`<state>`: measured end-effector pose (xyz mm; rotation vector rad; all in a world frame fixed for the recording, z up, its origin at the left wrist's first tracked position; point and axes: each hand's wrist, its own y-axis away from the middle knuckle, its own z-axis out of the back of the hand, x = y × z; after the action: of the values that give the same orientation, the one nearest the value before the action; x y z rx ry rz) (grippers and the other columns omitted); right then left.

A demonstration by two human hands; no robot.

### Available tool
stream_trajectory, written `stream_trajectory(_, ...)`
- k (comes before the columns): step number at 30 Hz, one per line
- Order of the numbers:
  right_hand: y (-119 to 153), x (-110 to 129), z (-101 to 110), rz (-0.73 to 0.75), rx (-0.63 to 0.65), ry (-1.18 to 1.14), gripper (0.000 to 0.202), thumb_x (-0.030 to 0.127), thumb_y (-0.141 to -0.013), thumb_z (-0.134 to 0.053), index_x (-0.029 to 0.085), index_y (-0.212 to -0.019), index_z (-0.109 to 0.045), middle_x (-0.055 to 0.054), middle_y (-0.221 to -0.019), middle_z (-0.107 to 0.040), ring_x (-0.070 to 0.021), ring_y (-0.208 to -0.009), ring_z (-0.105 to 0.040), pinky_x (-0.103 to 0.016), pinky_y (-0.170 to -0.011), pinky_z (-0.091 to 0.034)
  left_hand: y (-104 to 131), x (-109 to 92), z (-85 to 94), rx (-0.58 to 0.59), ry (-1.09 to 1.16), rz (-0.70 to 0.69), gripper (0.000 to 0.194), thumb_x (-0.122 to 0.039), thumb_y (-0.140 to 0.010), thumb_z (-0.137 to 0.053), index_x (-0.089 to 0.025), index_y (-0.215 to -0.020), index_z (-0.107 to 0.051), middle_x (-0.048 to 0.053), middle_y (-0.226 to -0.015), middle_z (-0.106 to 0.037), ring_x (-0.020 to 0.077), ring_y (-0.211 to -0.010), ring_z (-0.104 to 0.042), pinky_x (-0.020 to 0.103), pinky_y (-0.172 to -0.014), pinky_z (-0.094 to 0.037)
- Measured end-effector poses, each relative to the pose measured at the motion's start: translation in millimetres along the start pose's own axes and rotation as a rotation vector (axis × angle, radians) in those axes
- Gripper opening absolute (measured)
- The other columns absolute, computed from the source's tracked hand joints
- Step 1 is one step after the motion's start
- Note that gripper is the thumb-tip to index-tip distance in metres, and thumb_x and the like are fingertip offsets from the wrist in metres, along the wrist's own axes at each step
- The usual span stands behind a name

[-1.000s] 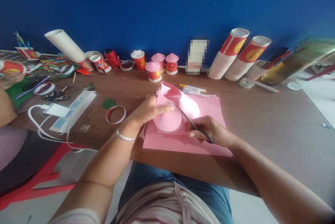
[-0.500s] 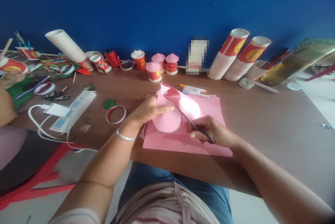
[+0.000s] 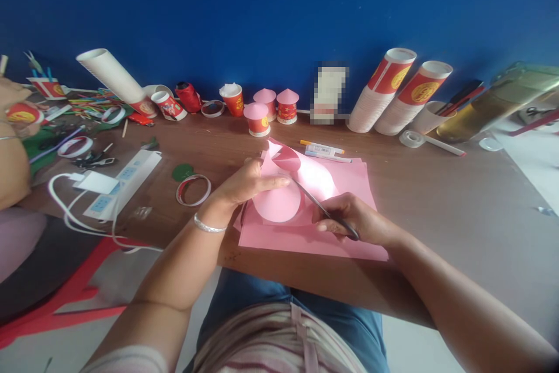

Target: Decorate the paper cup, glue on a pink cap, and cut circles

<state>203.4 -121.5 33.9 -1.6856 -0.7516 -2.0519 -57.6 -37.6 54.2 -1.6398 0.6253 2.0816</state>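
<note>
My left hand (image 3: 251, 182) pinches a piece of pink paper (image 3: 278, 203) with a rounded lower edge, thumb on top and fingers hidden beneath. A curled strip of the same paper stands up behind it, brightly lit on the right. In my right hand (image 3: 349, 216) is a pair of scissors (image 3: 318, 203), dark handles in the palm. Their blades point up and left to the paper's edge near my left thumb. Under both hands lies a stack of pink paper sheets (image 3: 305, 239) on the brown table.
Pens (image 3: 325, 151) lie behind the paper. Pink-roofed paper cups (image 3: 258, 123) stand by the wall, with stacked cups (image 3: 384, 99) to their right. At left are a tape roll (image 3: 193, 190), a power strip (image 3: 124, 184) with cables, and another person's arm (image 3: 15, 157).
The rounded paper has turned or shifted slightly left in my left hand. My right hand and the scissors have barely moved. At far left the other person's hand and cup have shifted.
</note>
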Motion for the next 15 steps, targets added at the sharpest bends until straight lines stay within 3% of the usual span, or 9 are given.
stream_trajectory(9, -2.2, -7.0, -0.2, -0.022, 0.024, -0.044, 0.051, 0.063, -0.082, -0.079, 0.014, -0.081, -0.067, 0.004, -0.058, -0.053, -0.0088, -0.052, -0.045, -0.023, -0.048, -0.037, 0.5, -3.5, -1.8, 0.03, 0.002, -0.025, 0.052, -0.045, -0.08, -0.082, -0.015, -0.121, -0.068, 0.009, -0.108, -0.075, 0.0241, -0.101, -0.068, 0.036, -0.093, -0.054)
stream_trajectory(15, -2.7, -6.6, -1.5, -0.003, 0.03, -0.042, 0.053, 0.065, -0.083, -0.078, 0.013, -0.082, -0.068, 0.002, -0.06, -0.054, -0.0096, -0.056, -0.046, -0.023, -0.049, -0.038, 0.3, -4.4, -3.6, 0.066, -0.026, -0.038, 0.042, -0.044, -0.081, -0.081, -0.015, -0.109, -0.07, 0.009, -0.109, -0.075, 0.0244, -0.102, -0.068, 0.036, -0.093, -0.054)
